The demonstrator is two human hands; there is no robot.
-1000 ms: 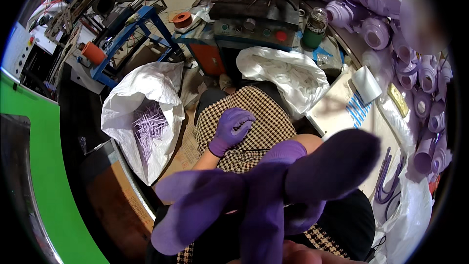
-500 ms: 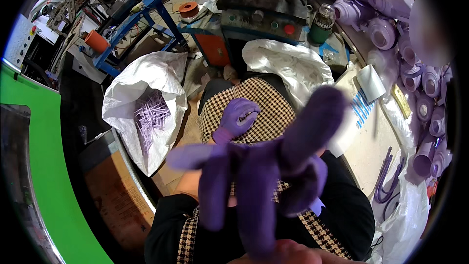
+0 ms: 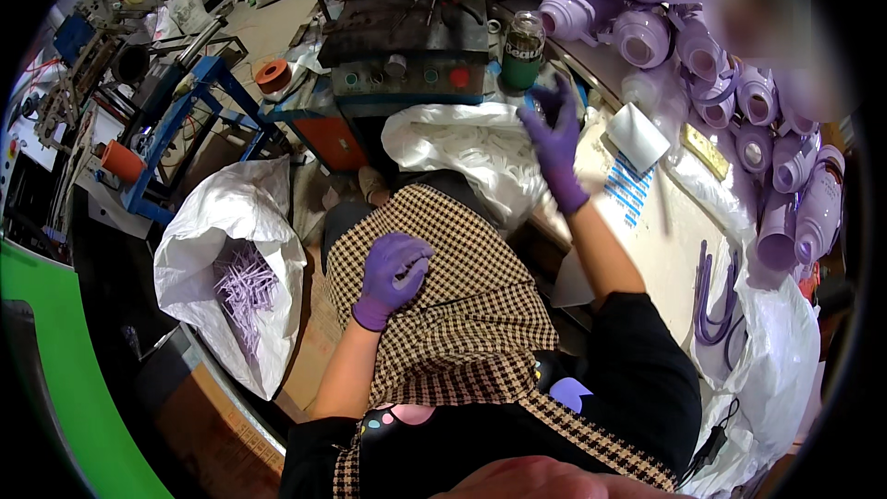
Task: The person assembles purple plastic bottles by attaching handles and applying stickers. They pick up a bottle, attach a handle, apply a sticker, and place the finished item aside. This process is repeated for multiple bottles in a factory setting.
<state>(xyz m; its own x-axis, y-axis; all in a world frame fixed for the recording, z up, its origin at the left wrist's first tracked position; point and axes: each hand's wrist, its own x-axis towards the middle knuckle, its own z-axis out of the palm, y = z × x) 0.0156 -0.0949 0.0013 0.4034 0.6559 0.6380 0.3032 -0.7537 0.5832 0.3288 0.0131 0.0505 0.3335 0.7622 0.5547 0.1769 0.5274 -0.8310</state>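
My left hand point(image 3: 395, 279), in a purple glove, lies over the checked apron point(image 3: 453, 277) on my lap. Its fingers curl loosely, with a gap to the thumb and nothing visible between them. My right hand point(image 3: 557, 134), gloved the same way, is raised at the right edge of a white sack point(image 3: 420, 129) of pale translucent pieces. Its fingers are spread and it appears to hold nothing. Just beyond its fingertips stands a glass jar point(image 3: 523, 54) with green contents. A white roll point(image 3: 637, 137) lies on the worktable point(image 3: 673, 259) to its right.
Another white sack point(image 3: 189, 254) at the left holds thin lilac sticks point(image 3: 245, 286). Ahead stands a dark machine point(image 3: 407, 32) with a red button. Lilac bottle-shaped parts point(image 3: 642, 37) are heaped at the right. Purple straps point(image 3: 710, 300) and a yellow block point(image 3: 704, 152) lie on the worktable.
My right hand has swung from close before the camera out to the white sack and jar. The view has shifted right. My left hand stays over the apron.
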